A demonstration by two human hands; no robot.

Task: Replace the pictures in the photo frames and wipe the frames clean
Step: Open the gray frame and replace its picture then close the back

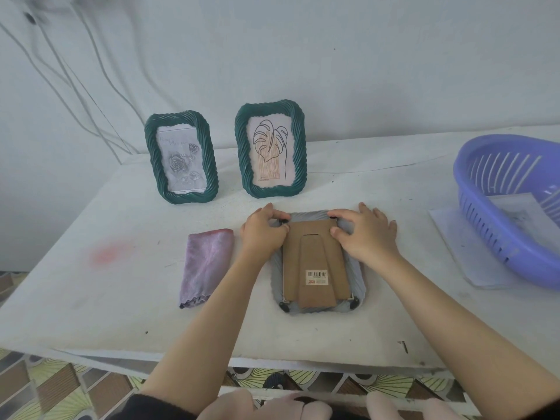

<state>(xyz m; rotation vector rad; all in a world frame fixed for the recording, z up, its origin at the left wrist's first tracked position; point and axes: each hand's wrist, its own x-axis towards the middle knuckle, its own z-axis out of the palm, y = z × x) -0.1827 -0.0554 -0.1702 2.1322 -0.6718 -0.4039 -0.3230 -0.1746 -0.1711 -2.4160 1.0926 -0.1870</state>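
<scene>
A grey photo frame [359, 280] lies face down on the white table [121, 298], its brown cardboard backing [315, 259] with a barcode sticker facing up. My left hand [262, 231] pinches the small black clip at the frame's top left corner. At the top right corner my right hand [366, 234] has its thumb and forefinger on the other clip. Two green twisted-rim frames stand upright behind: one [181, 156] with a rose picture, the other [270, 150] with a leaf drawing. A folded purple cloth [206, 265] lies left of the grey frame.
A purple slotted plastic basket [497, 219] sits at the right with paper inside, and a sheet of paper [454, 244] lies under it. Cables hang on the wall at the left. The table's front edge is near my body.
</scene>
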